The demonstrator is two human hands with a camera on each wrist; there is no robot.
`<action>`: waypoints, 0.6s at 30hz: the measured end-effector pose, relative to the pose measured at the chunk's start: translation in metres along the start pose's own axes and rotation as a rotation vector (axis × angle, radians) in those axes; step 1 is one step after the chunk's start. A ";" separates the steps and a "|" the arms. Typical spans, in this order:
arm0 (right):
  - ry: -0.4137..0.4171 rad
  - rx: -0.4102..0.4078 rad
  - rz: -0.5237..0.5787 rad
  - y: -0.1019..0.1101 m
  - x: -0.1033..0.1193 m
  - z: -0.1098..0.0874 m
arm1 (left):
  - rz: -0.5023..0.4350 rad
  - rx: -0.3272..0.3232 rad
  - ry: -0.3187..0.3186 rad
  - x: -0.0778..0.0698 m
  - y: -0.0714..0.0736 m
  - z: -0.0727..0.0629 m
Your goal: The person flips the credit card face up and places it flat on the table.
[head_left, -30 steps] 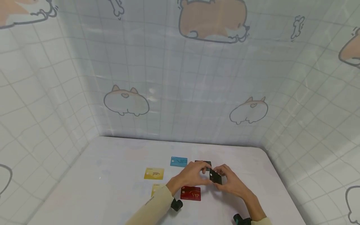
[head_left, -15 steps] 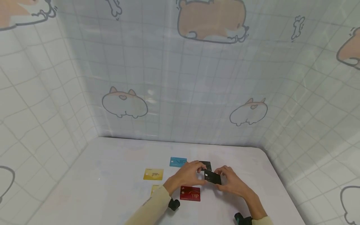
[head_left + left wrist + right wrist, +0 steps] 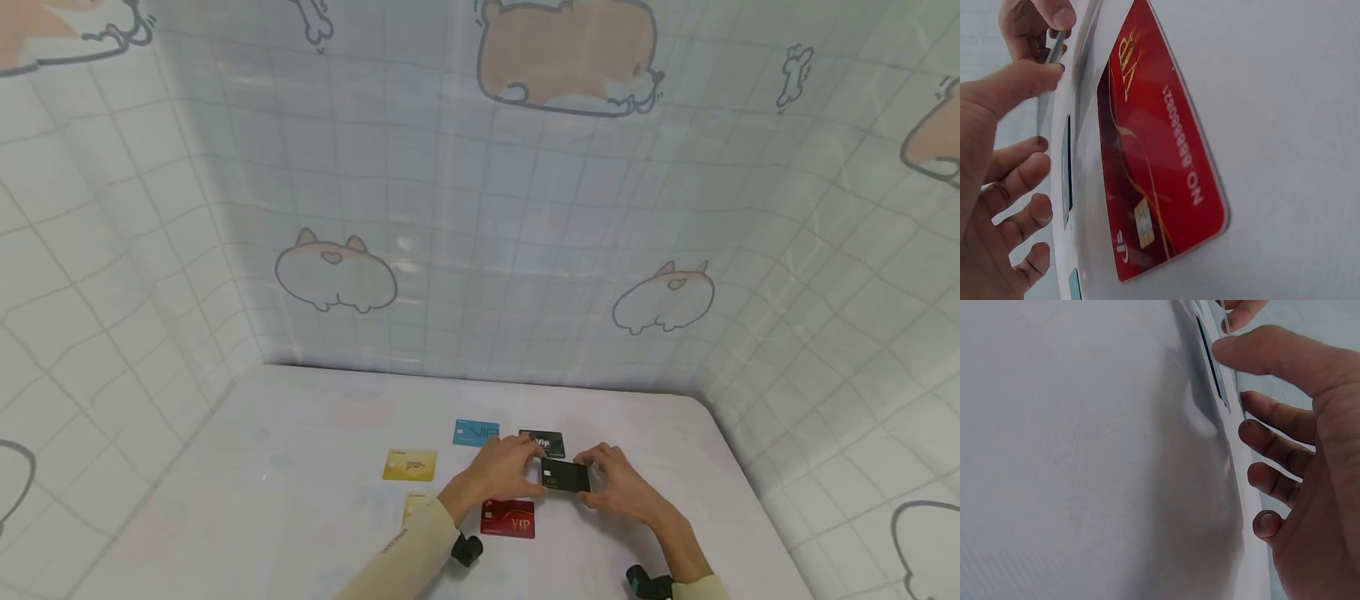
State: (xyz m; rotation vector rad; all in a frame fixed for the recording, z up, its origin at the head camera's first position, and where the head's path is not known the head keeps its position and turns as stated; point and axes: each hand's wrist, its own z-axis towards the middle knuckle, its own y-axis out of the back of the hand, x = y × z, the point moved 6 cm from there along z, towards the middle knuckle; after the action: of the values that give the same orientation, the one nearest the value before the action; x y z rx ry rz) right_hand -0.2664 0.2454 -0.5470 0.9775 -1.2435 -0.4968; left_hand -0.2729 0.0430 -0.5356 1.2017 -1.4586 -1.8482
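Note:
A black card with a small chip is held between my two hands, a little above the white table. My left hand pinches its left end between thumb and fingers, while my right hand grips the right end the same way. In the left wrist view the card is nearly edge-on between the left thumb and the right hand's fingers. Another black card, marked Vip, lies just behind the held one. Close to the left hand is a red VIP card, flat on the table.
A blue VIP card lies behind the left hand. To its left is a gold card, and a second yellow card is partly hidden by the left sleeve. Patterned curtains surround the white table.
The black card has turned from a steep slant to a more level, face-up pose and shifted slightly left. The left hand has come slightly nearer, uncovering more of the other black card.

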 end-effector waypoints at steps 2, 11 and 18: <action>-0.013 0.004 -0.004 -0.001 0.000 -0.001 | 0.020 0.005 -0.002 -0.001 -0.001 -0.001; -0.045 0.026 0.010 0.000 0.003 -0.002 | 0.056 0.016 0.000 -0.007 0.002 -0.006; -0.030 0.036 0.019 0.001 0.005 -0.003 | 0.074 0.033 -0.001 -0.007 -0.001 -0.004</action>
State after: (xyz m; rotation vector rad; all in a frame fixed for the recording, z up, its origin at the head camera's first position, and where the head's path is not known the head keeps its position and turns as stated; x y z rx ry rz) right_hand -0.2621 0.2432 -0.5437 0.9910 -1.2912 -0.4769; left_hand -0.2657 0.0465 -0.5345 1.1474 -1.5189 -1.7823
